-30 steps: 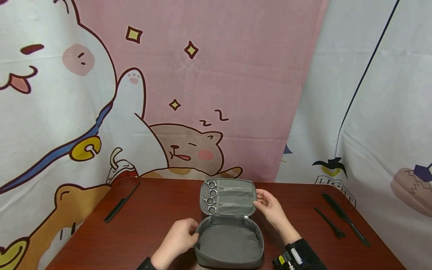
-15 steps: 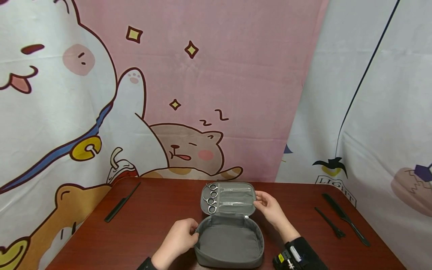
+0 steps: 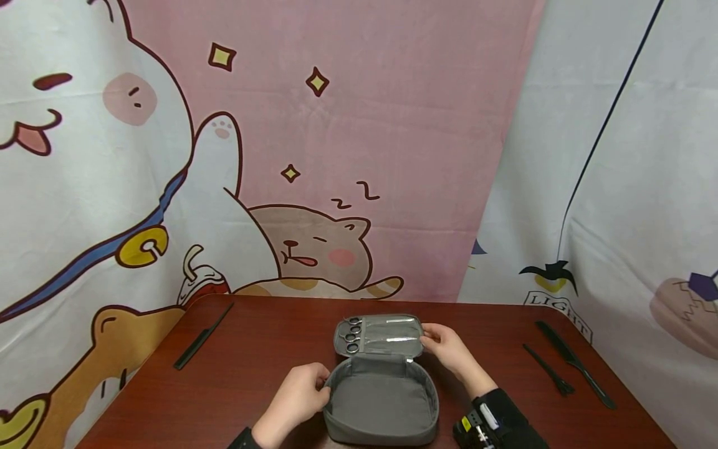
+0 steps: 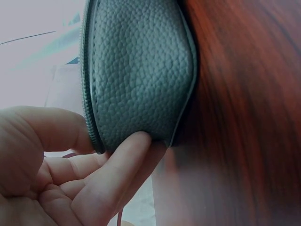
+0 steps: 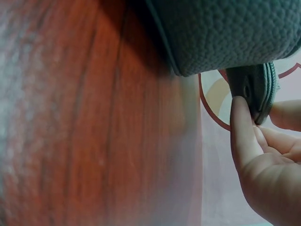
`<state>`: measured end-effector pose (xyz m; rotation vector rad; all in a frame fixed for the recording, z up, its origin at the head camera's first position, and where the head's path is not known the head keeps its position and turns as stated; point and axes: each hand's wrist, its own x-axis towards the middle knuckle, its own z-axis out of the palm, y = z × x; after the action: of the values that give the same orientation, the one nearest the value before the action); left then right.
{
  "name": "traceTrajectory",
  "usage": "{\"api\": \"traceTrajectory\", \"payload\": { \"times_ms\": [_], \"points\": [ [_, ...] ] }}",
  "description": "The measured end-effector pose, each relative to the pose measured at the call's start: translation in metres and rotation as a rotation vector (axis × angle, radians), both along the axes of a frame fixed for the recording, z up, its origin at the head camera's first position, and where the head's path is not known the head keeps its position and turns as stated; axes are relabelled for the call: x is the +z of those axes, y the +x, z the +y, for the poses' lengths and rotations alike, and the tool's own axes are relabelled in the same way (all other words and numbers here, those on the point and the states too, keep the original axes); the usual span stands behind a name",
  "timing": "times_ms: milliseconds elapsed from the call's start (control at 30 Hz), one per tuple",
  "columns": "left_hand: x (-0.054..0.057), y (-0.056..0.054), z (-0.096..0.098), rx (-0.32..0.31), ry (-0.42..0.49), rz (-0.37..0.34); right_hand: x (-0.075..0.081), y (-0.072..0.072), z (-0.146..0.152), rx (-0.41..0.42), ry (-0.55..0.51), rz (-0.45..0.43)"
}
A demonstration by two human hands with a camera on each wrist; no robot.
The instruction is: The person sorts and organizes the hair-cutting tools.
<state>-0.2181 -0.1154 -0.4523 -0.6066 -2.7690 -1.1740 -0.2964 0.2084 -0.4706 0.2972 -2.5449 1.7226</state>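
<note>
At lower left of the head view, the table (image 3: 252, 337) is leaving a lane between 1 black comb (image 3: 193, 348) and the left hand (image 3: 297, 393). The grey case (image 3: 381, 435) is blocking bottom centre, and 2 black tools (image 3: 563, 351) are obstructing lower right.

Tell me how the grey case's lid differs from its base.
The lid is shallow, while the base has deeper walls. The lid carries clear pockets and silver ring handles; the base's inside shows plain grey lining. The right hand pinches the lid's edge, while the left hand grips the base's side. Both are grey with zip teeth along the edge.
</note>
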Motion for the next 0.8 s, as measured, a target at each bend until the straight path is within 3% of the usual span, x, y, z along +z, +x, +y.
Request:
{"api": "traceTrajectory", "payload": {
  "times_ms": [367,567,800],
  "points": [
    [0.0005,-0.0002,-0.0005,-0.002,-0.003,-0.026,0.0008,0.0029,0.0014,0.039,0.03,-0.106],
    [0.0015,0.0001,-0.0001,0.008,-0.02,-0.003,0.0003,0.0037,0.0039,0.089,0.033,-0.112],
    [0.0018,0.0007,-0.0006,0.011,-0.028,0.009,0.0006,0.0047,0.0053,0.081,0.064,-0.144]
  ]
}}
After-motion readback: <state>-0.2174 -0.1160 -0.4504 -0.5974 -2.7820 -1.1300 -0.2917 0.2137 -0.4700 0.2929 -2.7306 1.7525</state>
